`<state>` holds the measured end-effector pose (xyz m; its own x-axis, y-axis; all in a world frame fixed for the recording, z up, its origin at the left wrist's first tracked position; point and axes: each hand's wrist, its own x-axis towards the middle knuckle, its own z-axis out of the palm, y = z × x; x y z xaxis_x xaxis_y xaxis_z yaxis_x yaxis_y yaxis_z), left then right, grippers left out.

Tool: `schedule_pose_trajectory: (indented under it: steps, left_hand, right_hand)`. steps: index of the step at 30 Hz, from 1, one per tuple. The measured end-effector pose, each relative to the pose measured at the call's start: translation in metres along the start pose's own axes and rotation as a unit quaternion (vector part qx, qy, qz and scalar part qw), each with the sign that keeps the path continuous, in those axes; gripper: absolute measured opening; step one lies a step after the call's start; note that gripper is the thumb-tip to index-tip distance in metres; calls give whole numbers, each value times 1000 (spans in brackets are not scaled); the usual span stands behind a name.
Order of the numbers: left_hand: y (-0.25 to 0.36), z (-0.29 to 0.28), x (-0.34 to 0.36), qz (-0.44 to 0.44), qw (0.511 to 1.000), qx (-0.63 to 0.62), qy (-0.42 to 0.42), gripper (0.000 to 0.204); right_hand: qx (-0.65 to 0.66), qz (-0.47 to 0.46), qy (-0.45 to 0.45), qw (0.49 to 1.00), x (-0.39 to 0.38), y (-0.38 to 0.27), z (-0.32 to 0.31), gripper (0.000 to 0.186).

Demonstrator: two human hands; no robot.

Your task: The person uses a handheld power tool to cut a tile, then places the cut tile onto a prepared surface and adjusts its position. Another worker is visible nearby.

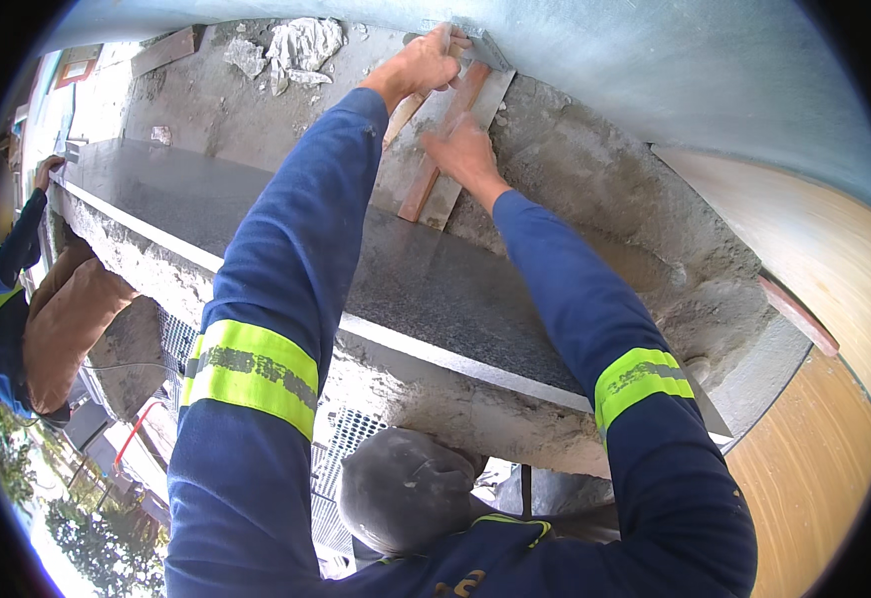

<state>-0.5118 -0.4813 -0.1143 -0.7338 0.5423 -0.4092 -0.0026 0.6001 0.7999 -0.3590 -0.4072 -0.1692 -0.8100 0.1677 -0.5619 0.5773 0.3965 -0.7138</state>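
Note:
My left hand (430, 64) is up against the blue-grey wall, fingers closed at the edge of a flat grey piece (487, 48). What its fingertips grip is partly hidden. Closer to me, my right hand (463, 154) closes on a reddish wooden strip (421, 191). That strip lies lengthwise over a grey flat board (445, 199), its near end by the back edge of a dark speckled stone slab (435, 284). A pale thin wood piece (402, 120) lies beside it, to the left.
The slab, white along its front edge, rests on a rough concrete ledge (455, 414). At left, a co-worker's hand (49, 171) touches the slab's end. A person in a grey cap (406, 488) is below. Crumpled white material (301, 45) lies on the rough mortar bed (595, 179).

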Motion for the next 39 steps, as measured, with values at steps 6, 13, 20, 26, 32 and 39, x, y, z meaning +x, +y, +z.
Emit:
schedule_pose_trajectory:
  steps: [6,13,20,26,32,39]
  left_hand:
    - [-1,-5,6,-15,1000,-7,7,56]
    - [6,-7,6,-32,999,2,4,52]
    - [-31,-13,-12,-131,989,-48,-55,46]
    - [-69,9,-54,-395,892,-151,-158,25]
    - [-119,0,-96,77,769,495,-397,21]
    - [-127,25,-122,-300,891,162,-299,13]
  right_hand:
    - [-134,40,28,990,4,-3,14,87]
    - [-86,68,62,992,-9,-5,2,87]
    - [-1,7,68,998,-21,-5,-23,61]
    - [-27,10,97,995,-11,-11,-27,63]
    - [13,6,69,998,-16,-22,-25,68]
    - [25,30,44,998,-22,-28,-27,70]
